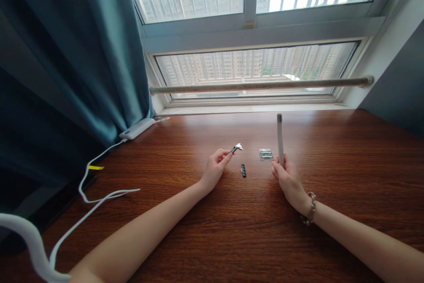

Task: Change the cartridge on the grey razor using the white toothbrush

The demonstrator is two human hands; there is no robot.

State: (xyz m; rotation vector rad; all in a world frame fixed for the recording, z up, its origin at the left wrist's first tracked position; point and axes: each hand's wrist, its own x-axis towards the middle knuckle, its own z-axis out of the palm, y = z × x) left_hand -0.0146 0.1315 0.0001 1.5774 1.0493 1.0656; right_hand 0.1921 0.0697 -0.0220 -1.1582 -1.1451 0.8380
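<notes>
- A clear case point(264, 150) on the desk point(347, 164), just beside the right hand point(289, 182), contains two green-and-silver strips point(266, 156).
- Left hand point(213, 170) reaches forward, fingers point(226, 158) pinched on a slim, silver-headed tool point(237, 147).
- Right fingers clamp the lower end of a pale, upright tube point(280, 137), dark ridged tip uppermost.
- A small black piece point(243, 170) lies between the hands.

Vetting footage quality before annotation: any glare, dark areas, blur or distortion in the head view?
All head view: window overexposed up top; soft sheen on the table near it; curtain sinks into shadow at far left; wide-angle stretch toward the edges; silver piece in the left hand too small for fine detail; right hand shows no obvious motion blur.
</notes>
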